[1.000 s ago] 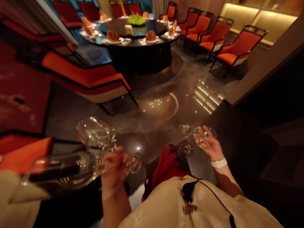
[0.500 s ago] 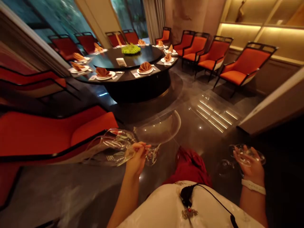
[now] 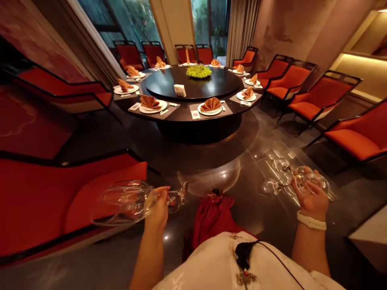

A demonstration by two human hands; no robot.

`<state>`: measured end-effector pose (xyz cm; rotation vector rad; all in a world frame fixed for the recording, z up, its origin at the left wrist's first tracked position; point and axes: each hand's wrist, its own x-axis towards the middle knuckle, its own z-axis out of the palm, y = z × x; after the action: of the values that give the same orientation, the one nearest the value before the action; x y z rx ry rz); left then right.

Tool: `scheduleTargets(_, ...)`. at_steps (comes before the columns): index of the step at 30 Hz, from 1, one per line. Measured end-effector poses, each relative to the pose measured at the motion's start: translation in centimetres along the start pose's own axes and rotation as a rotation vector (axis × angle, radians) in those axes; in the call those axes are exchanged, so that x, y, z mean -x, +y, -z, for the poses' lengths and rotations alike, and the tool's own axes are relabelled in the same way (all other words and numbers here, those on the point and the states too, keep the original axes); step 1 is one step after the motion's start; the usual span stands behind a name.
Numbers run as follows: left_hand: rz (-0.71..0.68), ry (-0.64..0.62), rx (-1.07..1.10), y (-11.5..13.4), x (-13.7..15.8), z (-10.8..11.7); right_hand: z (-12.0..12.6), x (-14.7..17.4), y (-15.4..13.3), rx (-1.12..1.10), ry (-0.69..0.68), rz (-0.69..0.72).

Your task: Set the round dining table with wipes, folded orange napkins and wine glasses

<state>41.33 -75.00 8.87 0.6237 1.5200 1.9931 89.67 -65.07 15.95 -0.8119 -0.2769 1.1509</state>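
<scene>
My left hand [image 3: 159, 207] is closed round the lower part of several large stemmed glasses [image 3: 123, 203]. Their clear bowls point left, over a red chair [image 3: 78, 201], and their small feet stick out to the right. With its fingers curled, my right hand [image 3: 311, 195] holds several small stemmed glasses [image 3: 272, 187] by their stems. The small bowls hang away to the left, and the round feet lie over the palm. How many glasses each hand carries is hard to make out through the clear overlap.
Ahead stands a round black table [image 3: 136, 112] with a raised turntable [image 3: 163, 86], place settings with folded orange napkins [image 3: 211, 104] and a green centrepiece [image 3: 198, 71]. Red chairs [image 3: 311, 105] line the right side. A pale block edge [image 3: 370, 233] juts in at lower right.
The view has turned left and come closer to the table. Both hands keep hold of their glasses; the small glasses now show more clearly, raised slightly on the right.
</scene>
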Motion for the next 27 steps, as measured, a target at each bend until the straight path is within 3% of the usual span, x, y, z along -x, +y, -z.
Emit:
scheduleTargets(4, -0.033, -0.074, -0.016, -1.9, -13.0, -9.2, -6.8, -8.9, 4.0, 0.044, 0.105, -0.086)
scheduleTargets(8, -0.016, -0.198, -0.009, -1.7, -24.1, -21.1, -11.8, -16.0, 5.6, 0.102, 0.176, -0.106)
scheduleTargets(12, -0.037, -0.235, -0.08, -2.8, -32.7, -32.9, -13.1, -24.0, 7.2, 0.177, 0.234, -0.052)
scheduleTargets(15, -0.119, -0.204, -0.124, -3.9, -38.6, -39.6, -13.2, -31.7, 9.1, 0.187, 0.316, -0.068)
scheduleTargets(19, -0.168, -0.164, -0.207, -4.5, -46.7, -44.2, -15.6, -42.1, 11.5, 0.192, 0.379, -0.132)
scheduleTargets(24, -0.268, -0.153, -0.407, -5.8, -58.8, -45.8, -22.0, -51.6, 12.8, 0.204, 0.301, -0.143)
scheduleTargets(27, -0.33, -0.246, -0.75, -8.0, -66.6, -46.7, -26.1, -54.9, 13.4, 0.234, 0.266, -0.086)
